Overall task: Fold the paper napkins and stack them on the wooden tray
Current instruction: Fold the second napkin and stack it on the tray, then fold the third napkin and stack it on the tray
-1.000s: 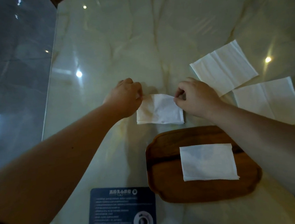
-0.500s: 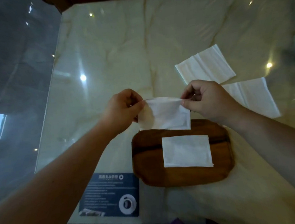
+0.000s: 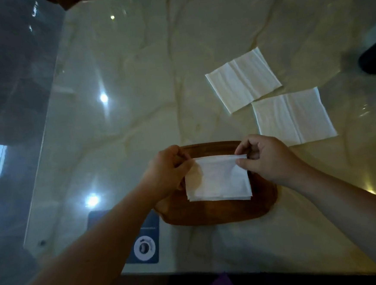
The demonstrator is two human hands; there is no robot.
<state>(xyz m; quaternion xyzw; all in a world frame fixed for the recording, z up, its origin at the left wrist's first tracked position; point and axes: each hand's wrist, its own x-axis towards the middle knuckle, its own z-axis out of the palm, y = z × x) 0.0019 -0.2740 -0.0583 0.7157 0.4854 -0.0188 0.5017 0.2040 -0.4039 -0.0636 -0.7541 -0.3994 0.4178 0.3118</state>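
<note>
Glossy marble-look table (image 3: 146, 82), pale with brown veins, ceiling lights mirrored on it, filling most of the view. Bare forearms reaching in from the lower corners. Wooden tray (image 3: 213, 213), dark brown with rounded corners, near the table's front edge, partly hidden by the hands and napkin. Two flat napkins beyond and right of the tray: far napkin (image 3: 244, 79) tilted, creases showing; near napkin (image 3: 293, 116) just right of and below it, corners almost touching or slightly overlapping, hard to tell which. Blue card (image 3: 148, 237) with a white circular mark, left of the tray at the table's front edge, mostly covered by the left forearm. Folded napkin (image 3: 218, 178), white, over the tray's middle, layered edges visible along its bottom; whether resting on the tray or just above it, unclear. Left hand (image 3: 168, 171) pinching the napkin's top left corner. Right hand (image 3: 267, 158) pinching the top right corner between thumb and fingers.
</note>
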